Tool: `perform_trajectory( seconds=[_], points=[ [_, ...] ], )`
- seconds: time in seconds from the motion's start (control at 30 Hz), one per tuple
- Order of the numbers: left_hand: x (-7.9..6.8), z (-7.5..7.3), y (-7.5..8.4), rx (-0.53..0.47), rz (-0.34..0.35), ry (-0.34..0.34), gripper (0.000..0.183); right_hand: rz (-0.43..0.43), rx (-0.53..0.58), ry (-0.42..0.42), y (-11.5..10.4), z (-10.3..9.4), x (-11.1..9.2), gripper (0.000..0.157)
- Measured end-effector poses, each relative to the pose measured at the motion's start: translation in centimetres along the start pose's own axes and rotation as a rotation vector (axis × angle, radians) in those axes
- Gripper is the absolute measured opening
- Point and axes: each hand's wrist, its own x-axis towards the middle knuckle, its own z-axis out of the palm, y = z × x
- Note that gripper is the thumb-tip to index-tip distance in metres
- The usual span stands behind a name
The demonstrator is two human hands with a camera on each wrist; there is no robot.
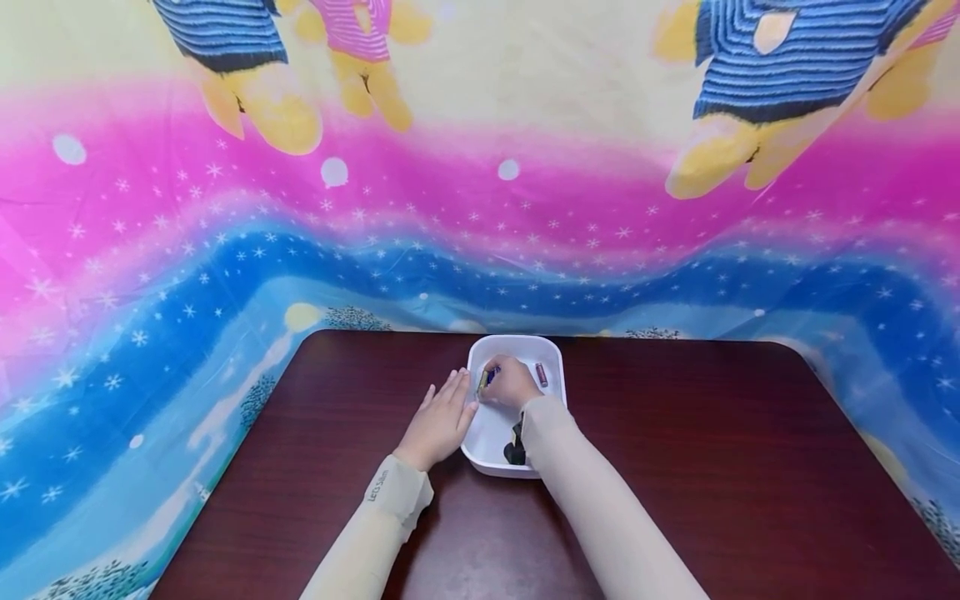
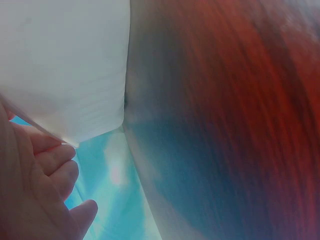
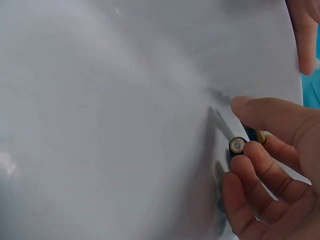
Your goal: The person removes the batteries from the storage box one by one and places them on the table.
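A white plastic tray [image 1: 487,450] stands on the table, and my right hand [image 1: 513,383] reaches down into its left side. The curled fingers of that hand hold a battery [image 3: 237,145], its round metal end facing the camera in the right wrist view. A second battery-like piece with a gold end [image 3: 262,136] shows just behind it, partly hidden by the fingers. My left hand [image 1: 442,419] lies along the tray's left edge with its fingers straight. In the left wrist view, its fingertips [image 2: 67,152] touch the tray's rim from outside.
A red battery [image 1: 542,375] lies at the tray's right side. Black objects [image 1: 515,450] sit near its front, partly covered by the right sleeve. The dark wooden table [image 1: 675,433] extends both ways, with a patterned cloth [image 1: 525,225] hanging behind it.
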Motion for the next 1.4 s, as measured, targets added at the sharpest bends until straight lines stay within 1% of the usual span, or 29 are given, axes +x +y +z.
perform_trajectory(
  seconds=[0.2,0.3,0.57,0.83,1.1,1.23,1.4],
  points=[
    [0.0,0.1,0.0,-0.01,0.007,0.005,0.058,0.033,0.05,-0.025,-0.3,-0.6,-0.3,0.038],
    [0.0,0.2,-0.1,-0.008,0.013,0.015,0.058,0.038,0.057,-0.018,-0.4,-0.9,-0.4,0.04],
    [-0.1,0.2,-0.2,-0.026,0.013,0.025,0.056,0.015,0.075,0.011,-0.5,-1.3,-0.4,0.044],
    [0.0,0.2,-0.1,-0.012,0.013,0.015,0.057,0.041,0.058,0.032,-0.8,-2.0,-1.0,0.047],
    [0.0,0.2,-0.1,-0.014,0.009,0.015,0.058,0.021,0.158,0.026,-0.9,-2.3,-1.3,0.047],
    [0.0,0.2,-0.1,-0.014,0.017,0.02,0.058,0.01,0.192,0.024,-0.9,-2.5,-1.3,0.047],
    [0.0,0.2,0.0,-0.007,0.002,0.002,0.058,0.003,0.215,0.015,-1.1,-3.0,-1.7,0.047]
  ],
)
